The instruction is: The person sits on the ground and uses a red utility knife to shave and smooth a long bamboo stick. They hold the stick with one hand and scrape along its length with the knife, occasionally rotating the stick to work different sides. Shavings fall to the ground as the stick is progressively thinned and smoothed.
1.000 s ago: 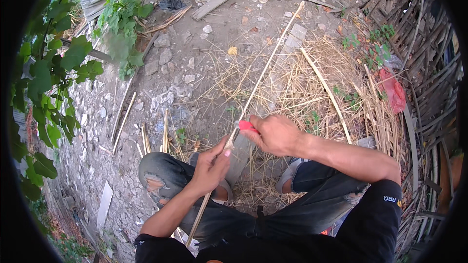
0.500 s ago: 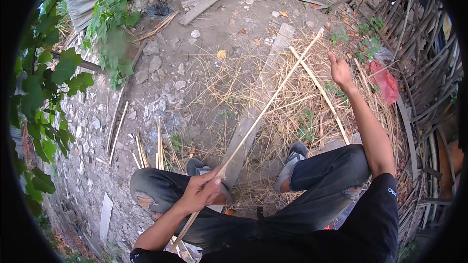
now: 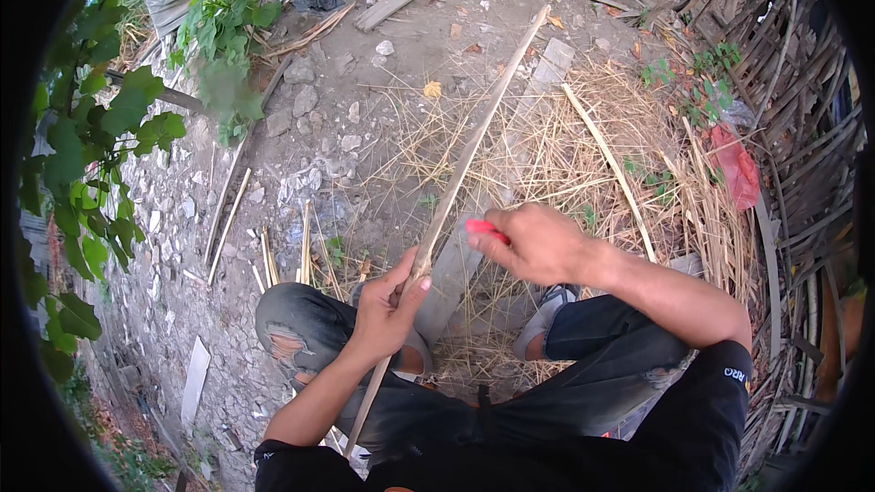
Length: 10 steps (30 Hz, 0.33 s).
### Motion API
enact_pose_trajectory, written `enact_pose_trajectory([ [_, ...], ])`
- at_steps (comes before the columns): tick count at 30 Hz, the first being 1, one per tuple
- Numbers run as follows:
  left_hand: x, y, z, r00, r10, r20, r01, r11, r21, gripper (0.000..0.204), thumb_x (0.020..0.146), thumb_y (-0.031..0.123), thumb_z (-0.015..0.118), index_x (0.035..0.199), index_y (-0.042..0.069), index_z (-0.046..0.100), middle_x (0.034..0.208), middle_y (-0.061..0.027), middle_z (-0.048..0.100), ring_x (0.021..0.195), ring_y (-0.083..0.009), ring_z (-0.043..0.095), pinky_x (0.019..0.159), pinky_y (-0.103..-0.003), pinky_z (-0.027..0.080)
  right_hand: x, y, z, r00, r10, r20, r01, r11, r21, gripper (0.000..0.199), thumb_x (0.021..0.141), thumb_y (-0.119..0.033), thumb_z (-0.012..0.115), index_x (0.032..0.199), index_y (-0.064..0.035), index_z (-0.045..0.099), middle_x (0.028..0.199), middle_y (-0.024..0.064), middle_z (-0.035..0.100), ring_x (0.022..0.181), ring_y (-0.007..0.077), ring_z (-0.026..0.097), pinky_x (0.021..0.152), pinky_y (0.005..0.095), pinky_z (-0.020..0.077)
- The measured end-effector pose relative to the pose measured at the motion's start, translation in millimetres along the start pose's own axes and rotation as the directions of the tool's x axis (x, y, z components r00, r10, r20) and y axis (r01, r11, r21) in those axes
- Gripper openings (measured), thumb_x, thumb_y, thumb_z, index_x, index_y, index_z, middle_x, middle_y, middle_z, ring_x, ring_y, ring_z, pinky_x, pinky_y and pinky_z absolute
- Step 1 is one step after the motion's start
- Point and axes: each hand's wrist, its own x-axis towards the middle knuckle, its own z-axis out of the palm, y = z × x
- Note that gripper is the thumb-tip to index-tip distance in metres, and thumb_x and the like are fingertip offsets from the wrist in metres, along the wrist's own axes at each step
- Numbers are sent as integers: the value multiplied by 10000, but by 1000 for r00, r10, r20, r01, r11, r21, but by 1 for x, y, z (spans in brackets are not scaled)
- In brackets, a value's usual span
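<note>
Left hand (image 3: 387,310) grips the long bamboo strip (image 3: 474,141); right hand (image 3: 538,241) clenches a red-handled knife (image 3: 483,229) just beside it. A slip could cut the left thumb.

Open ground (image 3: 383,100) of dirt and small stones lies ahead and left of the left hand (image 3: 387,305), which grips a long stick (image 3: 474,141) slanting up and away across it. Right hand (image 3: 538,241), holding a red tool (image 3: 483,230), sits just beside the stick. Straw litter (image 3: 583,155) and a second stick (image 3: 606,159) cover the ground to the right; a slat pile (image 3: 793,128) closes the right side. Leafy branches (image 3: 100,146) crowd the left edge. Both knees (image 3: 301,328) block the near space below the hands.
</note>
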Motion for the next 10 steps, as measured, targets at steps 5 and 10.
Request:
enact_pose_trajectory([
  [5, 3, 5, 10, 997, 72, 5, -72, 994, 79, 533, 1024, 117, 653, 1500, -44, 474, 871, 59, 605, 694, -1, 452, 615, -186, 374, -1, -31, 26, 978, 46, 201, -38, 998, -43, 535, 1058, -481, 473, 1017, 16, 665, 764, 264, 690, 767, 482, 692, 733, 564, 550],
  [10, 5, -8, 8, 998, 63, 1, -62, 994, 90, 534, 1030, 120, 643, 1519, -9, 470, 979, 35, 644, 792, -8, 509, 687, -177, 393, 7, -17, 28, 985, 76, 153, -66, 995, -68, 526, 1052, -493, 483, 1072, -5, 676, 768, 258, 696, 802, 491, 695, 793, 588, 539],
])
